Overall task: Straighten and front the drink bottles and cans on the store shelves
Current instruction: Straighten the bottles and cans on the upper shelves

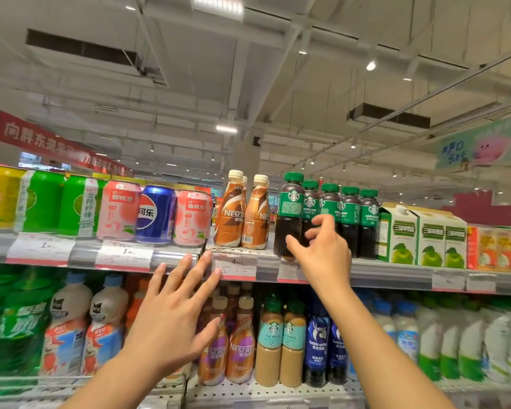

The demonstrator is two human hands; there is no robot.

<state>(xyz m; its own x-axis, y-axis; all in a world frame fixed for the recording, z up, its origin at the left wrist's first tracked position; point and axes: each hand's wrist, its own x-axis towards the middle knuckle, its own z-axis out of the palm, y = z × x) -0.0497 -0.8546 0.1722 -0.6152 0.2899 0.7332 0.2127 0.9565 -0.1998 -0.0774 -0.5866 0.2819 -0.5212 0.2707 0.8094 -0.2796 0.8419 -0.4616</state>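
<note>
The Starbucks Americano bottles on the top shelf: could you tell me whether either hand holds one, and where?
Neither clearly does. The right hand reaches the front Americano bottle at its lower body; a closed grip cannot be told. The left hand is open.

1. definitely a supermarket or big grocery store, drinks aisle; metal shelves (396,268) stacked in tiers and packed tight with product
2. price tags (234,265) clipped along the shelf edges, numbers printed on them; classic retail
3. top tier has soda cans (156,214), coffee bottles (229,215), dark green-capped bottles (289,214) and juice cartons (425,234), all lined up in rows by brand
4. lower tier is more bottles (273,338), several of each kind side by side
5. overhead: a red banner (42,140) with white lettering, a hanging promo sign (481,146), open ceiling with vents and spot lights; big commercial space, not a home
</note>
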